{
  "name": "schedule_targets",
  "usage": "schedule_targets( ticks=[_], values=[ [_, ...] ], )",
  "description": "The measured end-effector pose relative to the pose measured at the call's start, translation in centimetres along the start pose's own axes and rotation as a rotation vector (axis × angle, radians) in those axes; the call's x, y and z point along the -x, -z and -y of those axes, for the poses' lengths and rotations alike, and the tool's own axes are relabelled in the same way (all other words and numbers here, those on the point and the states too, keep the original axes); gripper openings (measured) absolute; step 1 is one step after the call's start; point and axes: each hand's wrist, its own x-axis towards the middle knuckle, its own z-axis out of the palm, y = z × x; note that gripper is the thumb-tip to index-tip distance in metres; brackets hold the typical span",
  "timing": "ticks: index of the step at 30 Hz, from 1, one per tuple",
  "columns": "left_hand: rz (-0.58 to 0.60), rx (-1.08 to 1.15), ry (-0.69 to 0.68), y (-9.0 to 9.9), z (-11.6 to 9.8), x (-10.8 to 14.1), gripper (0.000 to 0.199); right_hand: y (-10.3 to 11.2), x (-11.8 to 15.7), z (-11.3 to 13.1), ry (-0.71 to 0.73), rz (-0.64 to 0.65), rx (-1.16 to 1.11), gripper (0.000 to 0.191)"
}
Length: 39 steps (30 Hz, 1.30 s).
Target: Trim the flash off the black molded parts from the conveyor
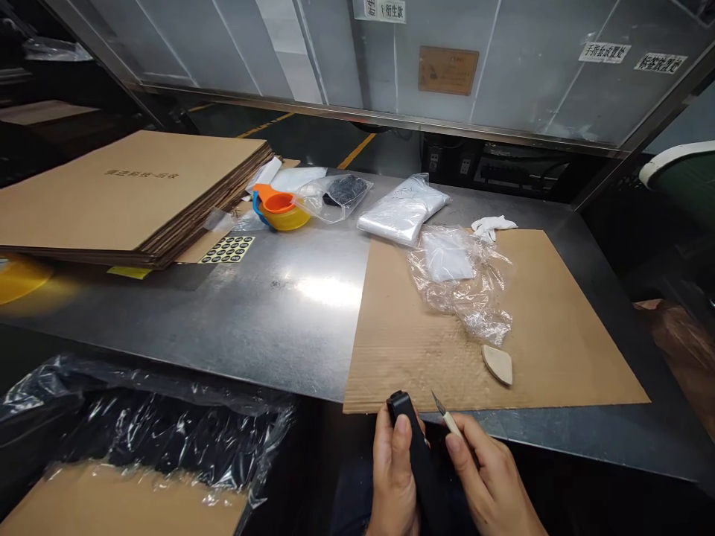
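Observation:
My left hand (394, 469) is closed around a long black plastic part (416, 447), its thumb lying along the face and the top end tilted up. What kind of part it is, I cannot tell. In a pinch between thumb and fingers, my right hand (485, 469) holds a craft knife (448, 418) with a pale handle. Its thin blade points up and left, a small distance from the black part. Both hands are in front of the near edge of a cardboard sheet (570, 327). On that sheet lies a beige wedge-shaped pad (497, 365).
Crumpled clear plastic (485, 313), a white glove (492, 225) and a pack of plastic bags (402, 212) lie beyond. Tape rolls (284, 212) sit beside a tall stack of flat cardboard (134, 193) on the metal table (279, 320). A plastic-lined box (134, 491) stands front left.

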Motion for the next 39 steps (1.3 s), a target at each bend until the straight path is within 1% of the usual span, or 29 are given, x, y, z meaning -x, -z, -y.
schedule_targets(
  ticks=[3, 5, 7, 10, 12, 14, 17, 19, 21, 24, 26, 28, 31, 34, 36, 37, 39],
  values=[
    [-0.032, -0.01, 0.04, 0.1, 0.3, 0.1, 0.051, 0.1, -0.9, 0.9, -0.087, 0.03, -0.191, 0.027],
    [-0.041, -0.003, 0.041, 0.1, 0.4, 0.2, 0.056, -0.1, -1.7, 1.3, -0.146, 0.044, -0.329, 0.028],
    [-0.009, -0.008, 0.008, -0.1, 0.3, 0.3, 0.056, -0.4, -2.5, 1.4, -0.181, 0.058, -0.433, 0.03],
    [0.075, -0.047, -0.048, -0.2, 0.0, 0.5, 0.052, -0.9, -3.4, 1.3, -0.203, 0.093, -0.551, 0.033],
    [0.092, -0.076, -0.04, -0.1, -0.2, 0.6, 0.049, -1.2, -3.8, 1.2, -0.255, 0.146, -0.665, 0.036],
    [0.076, -0.103, 0.007, 0.2, -0.2, 0.6, 0.048, -1.4, -3.9, 1.1, -0.322, 0.172, -0.767, 0.038],
    [0.067, -0.108, 0.079, 0.4, -0.1, 0.5, 0.051, -1.4, -3.7, 1.0, -0.36, 0.139, -0.819, 0.041],
    [0.062, -0.087, 0.099, 0.4, 0.1, 0.3, 0.052, -1.2, -3.4, 0.9, -0.36, 0.133, -0.841, 0.04],
    [0.05, -0.064, 0.102, 0.4, 0.2, 0.2, 0.052, -0.9, -3.1, 0.7, -0.334, 0.142, -0.857, 0.039],
    [0.034, -0.055, 0.114, 0.4, 0.4, 0.2, 0.051, -0.6, -2.8, 0.2, -0.251, 0.152, -0.852, 0.042],
    [0.047, -0.071, 0.122, 0.5, 0.4, 0.2, 0.051, -0.6, -2.7, -0.1, -0.245, 0.162, -0.848, 0.041],
    [0.087, -0.101, 0.132, 0.5, 0.4, 0.2, 0.051, -0.6, -2.7, -0.3, -0.289, 0.154, -0.842, 0.038],
    [0.179, -0.136, 0.187, 0.5, 0.3, 0.2, 0.052, -0.7, -2.7, -0.5, -0.339, 0.112, -0.813, 0.037],
    [0.249, -0.14, 0.239, 0.2, 0.2, 0.1, 0.054, 0.2, -2.6, -1.1, -0.335, 0.019, -0.746, 0.04],
    [0.246, -0.127, 0.253, 0.0, 0.0, 0.0, 0.06, 1.6, -2.3, -2.1, -0.296, -0.117, -0.622, 0.041],
    [0.233, -0.114, 0.259, -0.2, -0.1, -0.1, 0.064, 2.6, -2.1, -2.8, -0.275, -0.2, -0.52, 0.042],
    [0.202, -0.091, 0.273, -0.4, -0.4, -0.3, 0.071, 5.1, -1.8, -4.7, -0.247, -0.373, -0.226, 0.044]
  ],
)
